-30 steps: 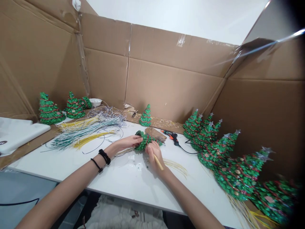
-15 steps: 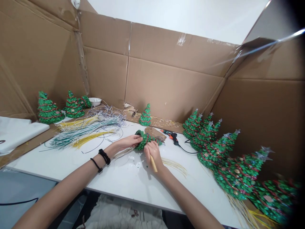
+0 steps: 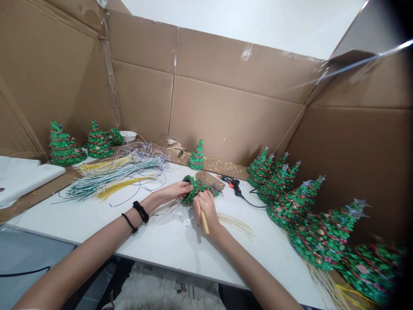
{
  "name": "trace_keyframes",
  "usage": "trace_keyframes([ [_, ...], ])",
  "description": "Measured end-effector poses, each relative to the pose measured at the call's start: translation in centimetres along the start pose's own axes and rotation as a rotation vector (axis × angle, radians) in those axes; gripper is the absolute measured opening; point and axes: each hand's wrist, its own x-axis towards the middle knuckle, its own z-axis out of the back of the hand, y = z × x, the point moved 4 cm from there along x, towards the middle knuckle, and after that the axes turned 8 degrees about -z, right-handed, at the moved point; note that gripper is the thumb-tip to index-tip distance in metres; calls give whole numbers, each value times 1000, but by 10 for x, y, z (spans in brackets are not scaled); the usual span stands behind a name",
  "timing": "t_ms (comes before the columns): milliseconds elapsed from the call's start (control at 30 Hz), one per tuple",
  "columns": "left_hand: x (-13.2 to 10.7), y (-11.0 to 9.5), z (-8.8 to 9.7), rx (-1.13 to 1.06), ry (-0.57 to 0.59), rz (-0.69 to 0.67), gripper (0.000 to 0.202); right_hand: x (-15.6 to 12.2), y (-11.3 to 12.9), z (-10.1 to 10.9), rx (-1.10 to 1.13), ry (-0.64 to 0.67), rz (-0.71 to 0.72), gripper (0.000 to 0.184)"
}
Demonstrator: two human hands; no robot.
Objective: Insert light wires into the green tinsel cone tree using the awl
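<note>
A small green Christmas tree with red garland lies tipped on its side above the white table, its base toward the left. My left hand is closed on the tree near that base. My right hand is wrapped round a tool with a wooden handle, the handle pointing down toward me. The tool's working end is hidden by my fingers and the tree, so its kind does not show. Just behind the tree lies a brown, stained board. Pale thin strands rest right of my right hand.
A black-and-orange glue gun lies at right with its cord trailing. Bundles of yellow, green and white wires cover the left. Several star-topped trees line the right side. One tree stands at the back. Cardboard walls enclose the table.
My right hand and the wooden handle have shifted slightly left, and the handle stands a little more upright. My left hand keeps its hold on the tree.
</note>
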Motion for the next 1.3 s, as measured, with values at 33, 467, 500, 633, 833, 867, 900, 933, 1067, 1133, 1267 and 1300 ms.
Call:
trace_keyframes([
  [33,0,0,0,-6,-2,2,45,0,0,-1,-4,-8,0,32],
  [467,0,0,-2,-73,-11,12,45,-1,-1,-4,-17,11,-20,30],
  [500,0,0,-2,-77,-11,12,45,-1,-1,-4,-20,9,-18,30],
  [633,-1,-2,-2,-67,-4,10,45,-1,0,-4,-38,-1,-8,31],
  [833,-3,-16,-3,150,14,0,49,-1,0,-4,-55,5,-28,30],
  [867,-4,-18,-3,193,17,-3,49,-1,1,-4,-60,9,-26,30],
  [900,-5,-21,-3,231,21,-5,49,-1,1,-3,-66,13,-22,29],
  [933,-5,-23,-2,267,27,-7,50,-1,2,-2,-73,19,-15,29],
  [1067,-3,-28,3,456,23,-56,49,-1,3,1,-72,43,0,27],
  [1133,-1,-30,7,563,-14,-115,49,-1,2,2,-40,34,-16,21],
  [1267,0,-33,11,646,-76,-180,45,0,-2,6,12,-38,-63,8],
  [1300,-1,-35,12,656,-87,-186,44,1,-2,7,21,-60,-67,10],
])
